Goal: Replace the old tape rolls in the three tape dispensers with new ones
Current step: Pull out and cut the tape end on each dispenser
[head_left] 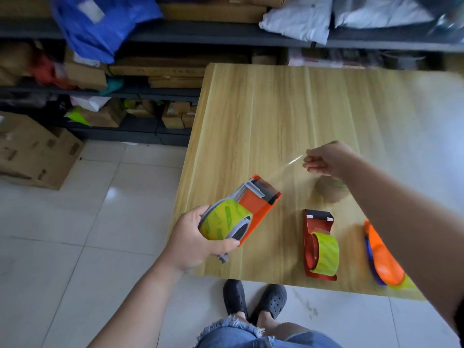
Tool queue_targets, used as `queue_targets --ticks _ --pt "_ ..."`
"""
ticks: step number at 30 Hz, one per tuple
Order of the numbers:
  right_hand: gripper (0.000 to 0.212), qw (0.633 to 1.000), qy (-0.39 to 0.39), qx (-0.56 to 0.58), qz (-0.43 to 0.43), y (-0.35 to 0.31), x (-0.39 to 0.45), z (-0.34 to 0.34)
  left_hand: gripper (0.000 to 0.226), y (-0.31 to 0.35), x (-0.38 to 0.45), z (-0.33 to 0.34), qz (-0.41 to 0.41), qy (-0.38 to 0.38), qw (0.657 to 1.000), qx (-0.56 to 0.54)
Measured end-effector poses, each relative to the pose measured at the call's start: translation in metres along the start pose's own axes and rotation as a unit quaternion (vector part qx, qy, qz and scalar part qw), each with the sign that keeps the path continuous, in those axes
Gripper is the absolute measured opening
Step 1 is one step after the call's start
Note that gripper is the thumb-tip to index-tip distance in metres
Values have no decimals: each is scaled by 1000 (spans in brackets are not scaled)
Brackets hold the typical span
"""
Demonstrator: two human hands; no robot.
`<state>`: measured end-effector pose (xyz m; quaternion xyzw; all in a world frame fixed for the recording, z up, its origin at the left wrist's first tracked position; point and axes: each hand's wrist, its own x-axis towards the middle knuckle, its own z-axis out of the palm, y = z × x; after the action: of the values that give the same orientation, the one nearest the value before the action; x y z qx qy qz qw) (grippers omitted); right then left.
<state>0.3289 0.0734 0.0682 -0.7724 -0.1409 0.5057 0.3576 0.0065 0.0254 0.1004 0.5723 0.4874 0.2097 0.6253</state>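
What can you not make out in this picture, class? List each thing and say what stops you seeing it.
Head view:
- Brown roll on the table: partly behind the right forearm, blurred.
- Orange and purple dispenser: right side covered by that forearm.
- Shelf goods: motion-blurred, labels unreadable.
- Tape strip's end: hidden in the right hand.

Hands (198, 239) (326, 159) stretch clear tape (288, 167) from an orange dispenser (258, 204).
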Motion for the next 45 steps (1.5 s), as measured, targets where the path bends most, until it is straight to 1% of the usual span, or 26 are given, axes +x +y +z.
queue_targets --ticks 2,5,8,11,13,17,20,22,25,28,32,35,38,42,44,45 --pt "11 1000 -2 16 -8 -4 0 -1 54 15 -3 -8 25 -1 1000 -9" --pt "20 997 12 62 -31 -17 4 -10 54 30 -12 -21 47 -18 998 -42" --pt "14 998 -3 47 -50 -31 5 -16 51 39 -19 -24 63 -17 994 -90" --pt "11 996 -12 69 -60 -41 2 -14 48 47 -23 -23 84 -19 987 -138" --pt "12 994 -5 96 -61 -46 2 -14 48 54 -25 -26 101 -19 981 -166" --pt "15 989 19 134 -60 -57 4 -22 50 69 -30 -30 138 -41 977 -155" --pt "13 987 33 136 -72 -66 3 -24 48 75 -31 -28 144 -43 977 -149" --pt "14 988 20 136 -67 -65 0 -24 44 80 -30 -24 147 -23 974 -174" --pt "21 984 -45 168 -26 -52 -8 -14 33 87 -28 -17 159 -4 962 -224" --pt "25 967 -95 232 41 -30 -16 4 30 93 -27 -14 180 -14 955 -235" --pt "23 939 -118 298 125 -1 -24 19 31 92 -26 -11 191 -12 954 -229" --pt "19 917 -138 334 166 20 -31 31 31 91 -23 -6 191 -1 953 -234" --pt "16 880 -163 397 202 36 -43 48 26 93 -19 0 200 19 948 -245" --pt "19 836 -207 443 249 50 -68 65 20 98 -13 6 207 59 944 -252" --pt "18 810 -215 474 270 56 -79 69 18 98 -10 9 198 80 942 -258" --pt "15 798 -215 491 276 59 -85 70 16 98 -8 10 192 92 941 -263"
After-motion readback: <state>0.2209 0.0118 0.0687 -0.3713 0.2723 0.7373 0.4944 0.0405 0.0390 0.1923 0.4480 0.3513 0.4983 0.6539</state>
